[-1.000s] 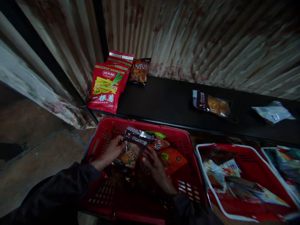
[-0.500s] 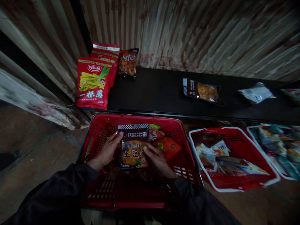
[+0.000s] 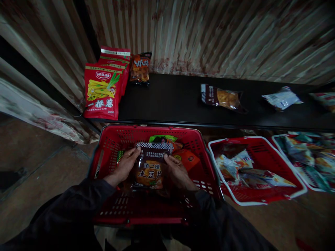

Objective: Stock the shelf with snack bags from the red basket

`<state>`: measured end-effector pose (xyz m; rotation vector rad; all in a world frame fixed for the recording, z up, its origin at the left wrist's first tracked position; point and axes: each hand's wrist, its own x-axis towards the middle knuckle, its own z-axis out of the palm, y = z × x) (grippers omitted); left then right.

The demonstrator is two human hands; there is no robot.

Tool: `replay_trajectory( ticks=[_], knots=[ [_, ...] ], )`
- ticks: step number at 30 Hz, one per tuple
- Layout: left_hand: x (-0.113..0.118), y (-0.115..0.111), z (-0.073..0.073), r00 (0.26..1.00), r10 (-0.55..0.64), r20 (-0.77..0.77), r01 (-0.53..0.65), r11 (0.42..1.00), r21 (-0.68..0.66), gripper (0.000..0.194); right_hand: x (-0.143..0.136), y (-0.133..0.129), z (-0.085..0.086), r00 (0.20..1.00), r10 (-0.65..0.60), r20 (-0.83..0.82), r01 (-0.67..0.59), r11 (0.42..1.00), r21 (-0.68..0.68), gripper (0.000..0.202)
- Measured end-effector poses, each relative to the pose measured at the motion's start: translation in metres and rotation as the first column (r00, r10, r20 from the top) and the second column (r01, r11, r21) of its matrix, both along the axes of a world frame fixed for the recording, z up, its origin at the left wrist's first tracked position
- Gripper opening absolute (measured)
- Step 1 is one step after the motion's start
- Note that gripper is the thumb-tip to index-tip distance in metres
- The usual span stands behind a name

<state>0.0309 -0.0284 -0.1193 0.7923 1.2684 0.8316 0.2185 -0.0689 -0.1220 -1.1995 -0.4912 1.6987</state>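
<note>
Both hands hold a brown snack bag [image 3: 150, 172] with a clear window and a checkered top edge, upright over the near red basket [image 3: 146, 220]. My left hand [image 3: 125, 165] grips its upper left edge, thumb on the front. My right hand [image 3: 178, 171] pinches the upper right side, also with the thumb on the front. Behind the bag, inside the basket, lie an orange package [image 3: 187, 158] and a green-topped package [image 3: 159, 138]. The fingers behind the bag are hidden.
A black shelf [image 3: 172, 101] runs behind the basket, bearing red snack bags [image 3: 101, 92], an orange-black bag [image 3: 140, 68], a brown bag [image 3: 222, 97] and a white packet [image 3: 282, 98]. Two more red baskets with packages stand at right, one with a white rim [image 3: 251, 204].
My right hand has moved up along the bag's right side, near its top. The green-topped package behind shows more. The whole view has shifted slightly.
</note>
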Motion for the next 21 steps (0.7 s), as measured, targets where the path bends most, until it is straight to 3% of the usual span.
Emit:
replay_trajectory(
  ticks=[4,8,11,13,15,17,18,20,21],
  knots=[
    [-0.003,-0.002,-0.005,0.995,0.047,0.085,-0.040,0.995,-0.090,0.042,0.000,0.002,0.005,0.999,-0.030,0.015,0.030,0.999,-0.017,0.032],
    [-0.005,-0.005,-0.004,0.978,-0.107,0.178,0.131,0.983,-0.126,0.043,0.003,0.006,0.008,0.997,-0.062,0.054,0.062,0.998,-0.003,0.032],
    [-0.005,-0.009,-0.003,0.975,-0.187,0.118,0.204,0.966,-0.158,0.046,0.007,0.008,0.009,0.992,-0.087,0.093,0.086,0.996,0.014,0.035],
    [-0.006,-0.010,-0.003,0.970,-0.227,0.090,0.239,0.958,-0.158,0.046,0.008,0.008,0.010,0.991,-0.045,0.128,0.038,0.998,0.056,0.040],
    [-0.010,-0.006,-0.003,0.968,-0.244,0.058,0.249,0.961,-0.120,0.042,0.009,0.006,0.009,0.970,0.067,0.232,-0.096,0.988,0.118,0.045],
    [-0.020,0.003,-0.003,0.977,-0.195,-0.085,0.190,0.980,-0.059,0.035,0.010,0.003,0.007,0.865,0.156,0.477,-0.258,0.953,0.157,0.052],
    [-0.027,0.009,-0.002,0.970,-0.144,-0.198,0.142,0.990,-0.024,0.031,0.012,0.001,0.006,0.755,0.167,0.634,-0.329,0.933,0.146,0.054],
    [-0.043,0.021,-0.002,0.862,-0.050,-0.505,0.085,0.995,0.047,0.025,0.017,-0.003,0.004,0.440,0.154,0.885,-0.411,0.911,0.046,0.056],
    [-0.050,0.025,-0.003,0.821,-0.054,-0.568,0.097,0.994,0.046,0.020,0.020,-0.004,0.003,0.278,0.164,0.946,-0.429,0.903,-0.030,0.054]
  ],
)
